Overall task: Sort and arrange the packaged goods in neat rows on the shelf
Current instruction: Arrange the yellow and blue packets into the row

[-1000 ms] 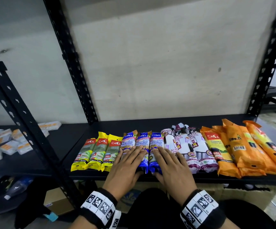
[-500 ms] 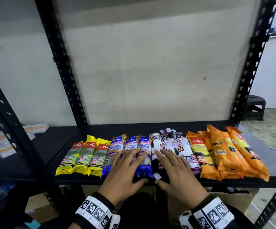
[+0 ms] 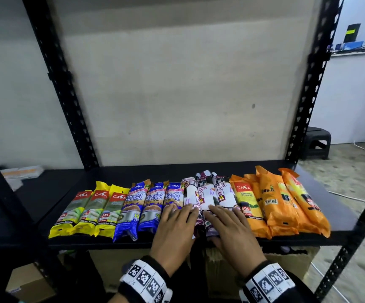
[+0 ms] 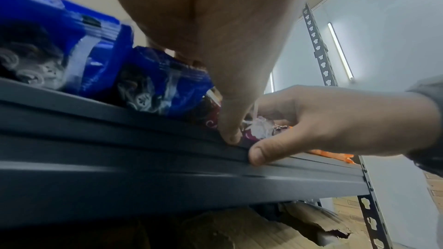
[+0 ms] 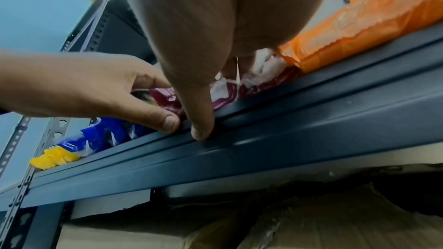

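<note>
On the black metal shelf (image 3: 341, 217), glossy plastic packs lie in one row: yellow (image 3: 87, 213), blue (image 3: 146, 206), white-and-maroon (image 3: 207, 193), orange (image 3: 277, 204). The left hand (image 3: 175, 235) and right hand (image 3: 231, 232) rest flat on the near ends of the white-and-maroon packs, fingers straight and slightly apart, thumbs at the shelf's near edge

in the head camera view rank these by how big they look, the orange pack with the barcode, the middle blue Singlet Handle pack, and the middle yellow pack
1. Orange pack with the barcode: clearly largest, longest and widest.
2. Middle blue Singlet Handle pack and middle yellow pack: too alike to rank, and wide-angle distortion makes it unsure.
</note>
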A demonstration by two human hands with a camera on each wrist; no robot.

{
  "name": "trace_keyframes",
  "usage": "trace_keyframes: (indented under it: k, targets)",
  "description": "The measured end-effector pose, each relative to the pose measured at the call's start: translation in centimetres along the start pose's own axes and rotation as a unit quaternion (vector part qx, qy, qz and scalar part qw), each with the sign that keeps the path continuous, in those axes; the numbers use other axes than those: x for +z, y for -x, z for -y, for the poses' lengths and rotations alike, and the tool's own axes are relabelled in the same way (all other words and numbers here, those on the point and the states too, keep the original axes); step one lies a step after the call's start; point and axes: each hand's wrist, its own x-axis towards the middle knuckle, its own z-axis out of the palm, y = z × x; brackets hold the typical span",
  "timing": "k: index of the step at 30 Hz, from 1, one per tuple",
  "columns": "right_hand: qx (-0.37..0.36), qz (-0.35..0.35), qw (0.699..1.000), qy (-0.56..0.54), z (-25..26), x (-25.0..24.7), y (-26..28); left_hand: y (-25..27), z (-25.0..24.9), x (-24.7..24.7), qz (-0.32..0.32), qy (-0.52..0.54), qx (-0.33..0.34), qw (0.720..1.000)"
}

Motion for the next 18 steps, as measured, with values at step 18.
trace_keyframes:
  k: [18]
  targets:
    - [0.028, -0.102, 0.992, -0.069, -0.8, 0.1, 1.5, -0.9, 2.7, -2.7, 0.076, 0.015, 0.163, 0.984]
